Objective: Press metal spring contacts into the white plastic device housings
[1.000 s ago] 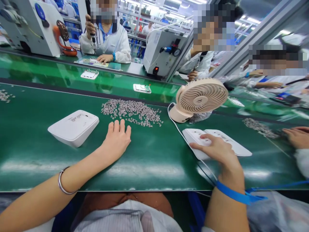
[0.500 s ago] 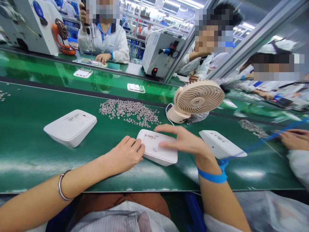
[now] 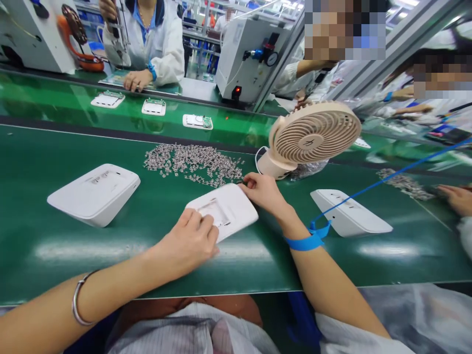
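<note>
Since earlier: both hands have shifted on the middle white housing (image 3: 225, 209); the right hand has left its top face and gone to its far edge, and the left hand has slid up onto its near corner.
Left hand (image 3: 188, 241): lies palm down, fingers (image 3: 202, 222) loosely curled over the near left corner of the middle white housing, pressing it to the green belt (image 3: 147, 255); it steadies the part without closing around it. A metal bangle (image 3: 77, 305) sits on that wrist.
Right hand (image 3: 262, 192): fingertips (image 3: 248, 183) pinched together at the housing's far right corner, right where the pile of small metal clips (image 3: 191, 164) ends; whether a clip is between them is too small to tell. A blue wrist strap (image 3: 308, 241) circles the wrist, its cord running off to the right.
Middle white housing: flat on the belt between the two hands, recessed side up.
Left of the left fingers: another white housing (image 3: 94, 194), well apart.
Right of the right fingers: a third white housing (image 3: 350, 219), untouched.
Beyond the right fingertips: a beige desk fan (image 3: 313, 137), just past the clips.
Far right edge: a co-worker's hand (image 3: 457, 199) near a second heap of clips.
</note>
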Action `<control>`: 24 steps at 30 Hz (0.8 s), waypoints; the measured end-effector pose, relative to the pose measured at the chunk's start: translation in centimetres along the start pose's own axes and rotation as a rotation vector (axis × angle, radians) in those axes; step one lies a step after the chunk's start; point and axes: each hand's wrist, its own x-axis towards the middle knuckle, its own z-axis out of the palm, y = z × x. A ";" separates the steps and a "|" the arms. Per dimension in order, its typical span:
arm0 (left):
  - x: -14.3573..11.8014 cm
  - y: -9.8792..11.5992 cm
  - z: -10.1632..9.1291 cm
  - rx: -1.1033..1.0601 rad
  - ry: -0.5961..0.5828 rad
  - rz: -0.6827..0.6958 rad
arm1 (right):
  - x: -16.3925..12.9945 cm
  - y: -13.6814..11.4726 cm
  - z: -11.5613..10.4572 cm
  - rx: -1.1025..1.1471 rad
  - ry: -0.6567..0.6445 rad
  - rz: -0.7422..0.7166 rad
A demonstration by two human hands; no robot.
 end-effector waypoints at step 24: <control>-0.4 0.9 0.3 0.101 0.027 -0.164 | -3.7 -6.2 -0.5 0.633 0.085 -0.143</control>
